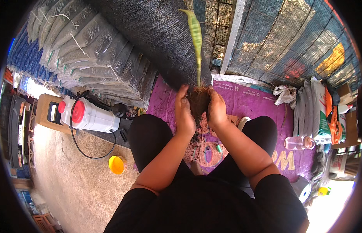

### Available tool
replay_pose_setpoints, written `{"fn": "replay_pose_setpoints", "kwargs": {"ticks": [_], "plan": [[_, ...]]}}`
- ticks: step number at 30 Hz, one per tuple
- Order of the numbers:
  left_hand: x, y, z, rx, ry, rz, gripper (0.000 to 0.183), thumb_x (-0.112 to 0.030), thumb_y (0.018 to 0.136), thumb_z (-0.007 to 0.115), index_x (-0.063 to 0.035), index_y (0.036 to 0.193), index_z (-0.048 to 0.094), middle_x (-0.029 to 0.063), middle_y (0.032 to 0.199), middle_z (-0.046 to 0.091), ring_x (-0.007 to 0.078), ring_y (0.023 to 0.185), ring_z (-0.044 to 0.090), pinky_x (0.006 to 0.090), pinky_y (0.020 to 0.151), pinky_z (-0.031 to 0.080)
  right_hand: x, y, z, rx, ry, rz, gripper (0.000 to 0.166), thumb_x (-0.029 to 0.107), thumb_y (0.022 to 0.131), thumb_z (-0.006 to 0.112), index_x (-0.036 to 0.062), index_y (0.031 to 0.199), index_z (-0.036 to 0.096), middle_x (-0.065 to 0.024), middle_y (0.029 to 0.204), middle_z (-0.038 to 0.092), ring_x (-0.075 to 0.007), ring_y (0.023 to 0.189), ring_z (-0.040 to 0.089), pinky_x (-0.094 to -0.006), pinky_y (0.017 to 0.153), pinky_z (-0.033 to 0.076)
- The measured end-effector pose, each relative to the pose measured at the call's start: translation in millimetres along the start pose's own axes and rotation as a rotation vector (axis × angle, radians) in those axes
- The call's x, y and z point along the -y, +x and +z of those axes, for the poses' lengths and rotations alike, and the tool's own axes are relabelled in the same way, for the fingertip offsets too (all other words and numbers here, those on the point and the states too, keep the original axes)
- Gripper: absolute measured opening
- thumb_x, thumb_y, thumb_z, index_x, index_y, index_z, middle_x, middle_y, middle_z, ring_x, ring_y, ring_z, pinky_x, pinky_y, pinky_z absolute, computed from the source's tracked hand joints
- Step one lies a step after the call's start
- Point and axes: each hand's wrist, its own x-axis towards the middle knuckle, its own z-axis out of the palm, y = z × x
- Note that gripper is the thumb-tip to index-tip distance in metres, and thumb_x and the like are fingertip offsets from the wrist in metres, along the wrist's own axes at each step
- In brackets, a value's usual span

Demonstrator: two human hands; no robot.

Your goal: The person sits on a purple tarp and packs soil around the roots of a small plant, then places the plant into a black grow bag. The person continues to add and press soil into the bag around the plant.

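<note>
Between my two palms is a dark root ball of soil, with thin roots showing at its top. My left hand presses its left side and my right hand presses its right side. A single long leaf, mottled green and yellow like a snake plant's, stands up out of the soil. Loose soil lies below on the purple printed sheet. A small green object rests on the sheet between my legs.
Stacked filled plastic bags and a large black mesh roll stand ahead to the left. A white sprayer tank with a hose and a yellow pot are at left. A clear bottle and white sacks are at right.
</note>
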Motion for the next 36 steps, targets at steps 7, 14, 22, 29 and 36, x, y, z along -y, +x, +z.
{"fn": "replay_pose_setpoints", "kwargs": {"ticks": [7, 14, 22, 29, 36], "plan": [[-19.1, 8.9, -9.4, -0.181, 0.049, -0.165, 0.034, -0.025, 0.091, 0.047, 0.0026, 0.111, 0.049, 0.0088, 0.105, 0.054, 0.0167, 0.095, 0.052, 0.0294, 0.089, 0.039, 30.4, -19.2, 5.6, 0.287, -0.100, 0.063, 0.042, 0.032, 0.092, 0.036, -0.0012, 0.108, 0.057, -0.0107, 0.100, 0.058, -0.0184, 0.090, 0.053, -0.0288, 0.080, 0.041], [4.6, -11.9, -3.2, -0.057, 0.349, 0.074, 0.039, -0.025, 0.092, 0.044, 0.0038, 0.118, 0.046, 0.0177, 0.122, 0.047, 0.0263, 0.114, 0.044, 0.0355, 0.098, 0.031, 6.4, -23.4, 7.9, 0.102, -0.022, 0.101, 0.035, 0.028, 0.092, 0.041, -0.0018, 0.101, 0.057, -0.0065, 0.090, 0.058, -0.0137, 0.081, 0.053, -0.0261, 0.073, 0.042], [21.6, -28.5, -2.9, -0.058, 0.292, 0.071, 0.046, -0.027, 0.095, 0.034, 0.0062, 0.126, 0.037, 0.0164, 0.123, 0.046, 0.0238, 0.114, 0.044, 0.0350, 0.099, 0.031, 11.1, -33.8, 10.4, 0.148, -0.265, -0.175, 0.030, 0.022, 0.093, 0.040, -0.0038, 0.092, 0.057, -0.0049, 0.081, 0.057, -0.0107, 0.074, 0.050, -0.0246, 0.067, 0.041], [-3.6, -9.3, 5.6, 0.042, 0.262, 0.170, 0.049, -0.037, 0.095, 0.030, 0.0024, 0.123, 0.040, 0.0136, 0.115, 0.050, 0.0215, 0.106, 0.047, 0.0350, 0.094, 0.035, 19.8, -32.7, 12.5, 0.206, -0.188, -0.217, 0.032, 0.026, 0.095, 0.037, -0.0007, 0.100, 0.055, -0.0059, 0.086, 0.057, -0.0119, 0.080, 0.051, -0.0254, 0.074, 0.042], [-23.0, -8.2, 4.6, -0.133, 0.252, -0.014, 0.036, -0.011, 0.080, 0.063, 0.0017, 0.110, 0.047, 0.0084, 0.100, 0.055, 0.0155, 0.090, 0.053, 0.0287, 0.081, 0.043, 20.3, -23.6, 7.5, 0.361, -0.164, -0.166, 0.057, 0.037, 0.095, 0.030, -0.0070, 0.132, 0.030, -0.0199, 0.137, 0.033, -0.0237, 0.129, 0.029, -0.0329, 0.106, 0.021]]}}
